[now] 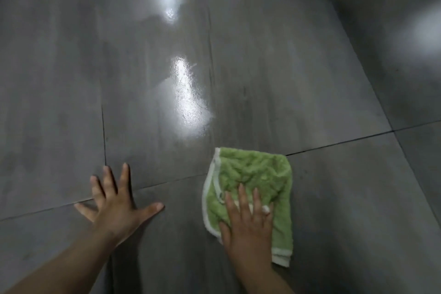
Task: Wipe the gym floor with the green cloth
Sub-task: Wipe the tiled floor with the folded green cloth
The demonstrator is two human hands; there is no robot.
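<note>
- The fluffy green terry cloth (253, 174) with the white hem sits folded into a thick pad at about 5 o'clock in the view. It lies flat on the glossy dark grey tiled gym floor (310, 79), and its far edge just crosses a thin dark grout line (338, 142).
- The right hand (248, 219) lies on the near half of the cloth, fingers straight and close together, palm down. It's pressing, not gripping. I reckon that's so the whole pad stays in contact and slides as one piece instead of bunching up.
- The left hand (117, 205) is at roughly 7 o'clock, fingers splayed wide and flat on the bare tile, holding nothing and well apart from the cloth. It looks like a prop taking body weight so the other arm can push freely.
- There's a shiny wet-looking streak (188, 98) at about 11 o'clock from the cloth, catching the ceiling light. It could be damp from wiping or just glare, I honestly can't tell.
- My guess is we're mid-wipe, with lots of tile toward 12 and 2 o'clock left to do. The folded edge could flip open on a hard push, so even pressure matters.
</note>
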